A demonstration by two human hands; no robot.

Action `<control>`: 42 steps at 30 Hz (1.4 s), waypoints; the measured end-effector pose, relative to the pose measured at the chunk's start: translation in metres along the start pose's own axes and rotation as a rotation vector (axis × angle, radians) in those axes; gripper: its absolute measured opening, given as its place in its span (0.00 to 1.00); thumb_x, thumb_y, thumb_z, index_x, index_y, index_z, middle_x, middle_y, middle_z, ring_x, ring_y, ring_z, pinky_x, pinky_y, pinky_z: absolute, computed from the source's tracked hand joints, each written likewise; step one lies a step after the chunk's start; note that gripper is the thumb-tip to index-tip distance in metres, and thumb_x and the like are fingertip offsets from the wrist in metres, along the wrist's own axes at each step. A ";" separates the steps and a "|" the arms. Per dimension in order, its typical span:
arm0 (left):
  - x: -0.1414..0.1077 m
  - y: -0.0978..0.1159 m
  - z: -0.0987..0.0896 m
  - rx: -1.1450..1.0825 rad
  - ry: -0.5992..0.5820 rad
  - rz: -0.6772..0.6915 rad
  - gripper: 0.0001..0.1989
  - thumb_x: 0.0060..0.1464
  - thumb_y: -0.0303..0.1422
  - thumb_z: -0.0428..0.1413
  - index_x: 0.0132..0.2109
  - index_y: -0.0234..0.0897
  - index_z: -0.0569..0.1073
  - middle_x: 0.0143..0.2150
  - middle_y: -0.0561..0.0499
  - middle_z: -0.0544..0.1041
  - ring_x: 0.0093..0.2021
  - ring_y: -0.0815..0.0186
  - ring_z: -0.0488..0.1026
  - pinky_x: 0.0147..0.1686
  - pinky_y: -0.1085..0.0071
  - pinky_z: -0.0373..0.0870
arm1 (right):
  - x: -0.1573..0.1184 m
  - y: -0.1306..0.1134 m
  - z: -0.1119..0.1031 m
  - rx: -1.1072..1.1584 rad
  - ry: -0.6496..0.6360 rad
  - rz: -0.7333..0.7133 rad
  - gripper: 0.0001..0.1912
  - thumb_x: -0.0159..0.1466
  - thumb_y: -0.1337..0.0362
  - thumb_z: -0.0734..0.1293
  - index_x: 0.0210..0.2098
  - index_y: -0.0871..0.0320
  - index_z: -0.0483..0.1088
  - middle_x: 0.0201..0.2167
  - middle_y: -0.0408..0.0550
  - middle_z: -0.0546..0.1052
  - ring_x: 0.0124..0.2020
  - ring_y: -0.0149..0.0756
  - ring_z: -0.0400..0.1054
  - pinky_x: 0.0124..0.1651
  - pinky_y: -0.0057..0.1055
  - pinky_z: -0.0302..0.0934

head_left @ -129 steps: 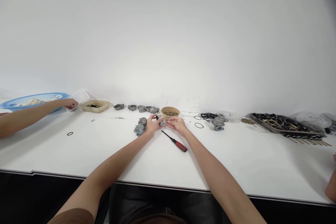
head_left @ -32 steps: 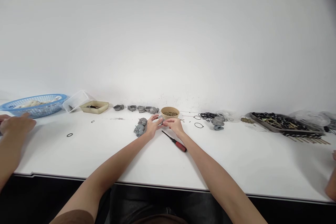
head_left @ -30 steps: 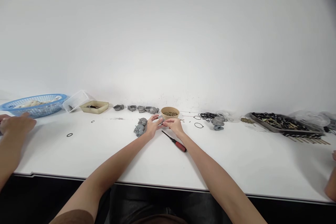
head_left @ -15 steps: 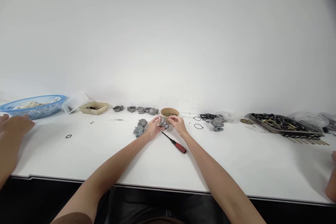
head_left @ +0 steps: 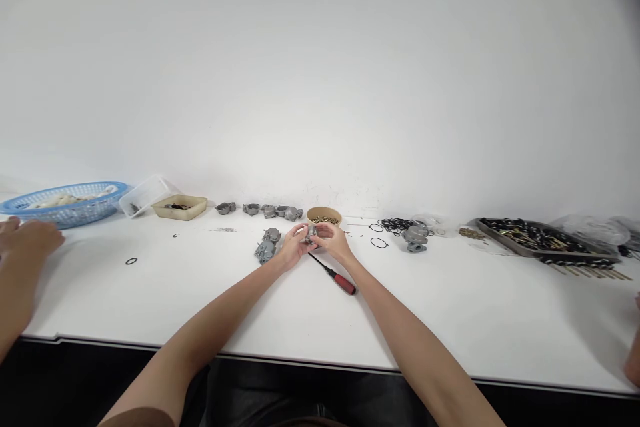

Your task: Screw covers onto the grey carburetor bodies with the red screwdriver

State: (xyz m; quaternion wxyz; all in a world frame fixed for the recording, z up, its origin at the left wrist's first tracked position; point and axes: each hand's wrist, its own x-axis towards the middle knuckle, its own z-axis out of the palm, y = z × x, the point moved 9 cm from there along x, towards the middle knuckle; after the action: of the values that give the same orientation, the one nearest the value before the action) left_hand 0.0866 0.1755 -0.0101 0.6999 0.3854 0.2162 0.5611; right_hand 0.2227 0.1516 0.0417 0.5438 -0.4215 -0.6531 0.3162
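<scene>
A small grey metal part [head_left: 312, 235] is held between my two hands above the white table. My left hand [head_left: 294, 247] grips it from the left, fingers curled round it. My right hand [head_left: 332, 241] closes on its right side, with thumb and fingertips on the part. Just below lies a screwdriver [head_left: 343, 282] with a red and black handle, its tip pointing toward my hands. Behind them stands a round tan bowl [head_left: 324, 211] of small brass-coloured pieces. Two grey metal castings [head_left: 265, 251] rest left of my left hand.
Left stand a blue basket [head_left: 90, 213], a clear box [head_left: 145, 196] and a yellowish tray [head_left: 183, 212]. Right are black rings [head_left: 395, 225], a grey casting [head_left: 415, 239] and a dark tray [head_left: 540, 250] of parts. Other people's hands [head_left: 30, 240] show at both edges.
My right hand has moved left and its fingers now meet the grey metal part, covering more of it. My left hand stays nearly in place.
</scene>
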 end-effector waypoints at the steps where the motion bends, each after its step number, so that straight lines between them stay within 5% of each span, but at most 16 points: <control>1: 0.000 0.000 0.000 -0.001 -0.003 0.004 0.19 0.57 0.35 0.71 0.49 0.37 0.72 0.42 0.48 0.75 0.34 0.65 0.77 0.41 0.61 0.83 | 0.000 0.002 0.001 0.010 -0.005 -0.001 0.24 0.51 0.57 0.79 0.45 0.57 0.76 0.45 0.54 0.83 0.45 0.45 0.79 0.51 0.43 0.73; 21: -0.009 0.007 0.006 0.109 -0.016 0.011 0.22 0.55 0.38 0.72 0.53 0.39 0.77 0.46 0.46 0.74 0.33 0.66 0.76 0.36 0.64 0.83 | -0.005 -0.011 0.005 -0.054 -0.067 -0.049 0.26 0.53 0.56 0.78 0.47 0.53 0.70 0.48 0.52 0.80 0.42 0.41 0.78 0.48 0.41 0.72; 36: -0.005 0.016 0.004 0.148 0.074 0.035 0.22 0.59 0.47 0.68 0.54 0.42 0.74 0.52 0.43 0.75 0.33 0.61 0.79 0.29 0.67 0.82 | -0.012 -0.032 0.013 -0.093 -0.193 -0.161 0.33 0.57 0.63 0.73 0.61 0.51 0.67 0.59 0.55 0.76 0.56 0.49 0.75 0.34 0.28 0.68; 42: -0.003 0.019 0.001 0.185 0.083 0.023 0.20 0.65 0.47 0.61 0.57 0.42 0.72 0.53 0.43 0.74 0.30 0.62 0.78 0.26 0.67 0.81 | -0.013 -0.042 0.015 -0.264 -0.153 -0.240 0.30 0.59 0.63 0.71 0.61 0.49 0.70 0.61 0.51 0.75 0.53 0.46 0.75 0.41 0.33 0.71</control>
State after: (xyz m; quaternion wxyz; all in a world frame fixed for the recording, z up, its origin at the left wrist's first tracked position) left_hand 0.0753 0.1739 0.0051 0.6453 0.4272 0.2917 0.5622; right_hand 0.2003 0.1220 0.0695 0.4663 -0.3831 -0.7739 0.1920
